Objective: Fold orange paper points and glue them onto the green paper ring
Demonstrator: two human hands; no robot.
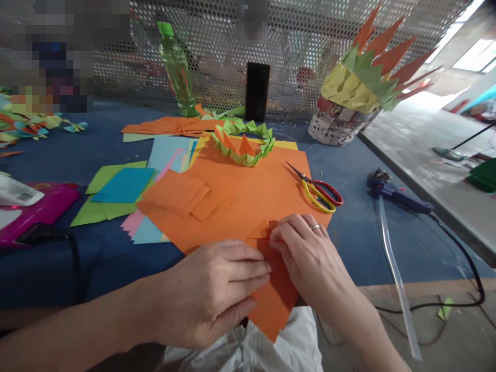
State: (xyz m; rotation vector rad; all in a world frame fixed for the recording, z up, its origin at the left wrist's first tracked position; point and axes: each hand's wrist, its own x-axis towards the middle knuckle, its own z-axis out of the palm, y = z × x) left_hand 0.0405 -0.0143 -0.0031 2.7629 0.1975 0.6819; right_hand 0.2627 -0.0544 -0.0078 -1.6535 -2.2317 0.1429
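Both hands work a small orange paper piece (273, 299) at the near edge of the blue table (360, 232). My left hand (213, 289) lies over its left side, fingers pressed together on the fold. My right hand (306, 253), a ring on one finger, pinches the folded corner from the right. The piece rests on a large orange sheet (251, 191), and its lower end hangs over the table edge above my lap.
Red-and-yellow scissors (320, 192) lie right of the sheet. Further right sits a blue glue gun (395, 196) with its cord. A green-and-orange folded paper ring (244, 142), loose coloured sheets (120, 188), a green bottle (176, 67) and a paper-crowned basket (341, 124) stand behind.
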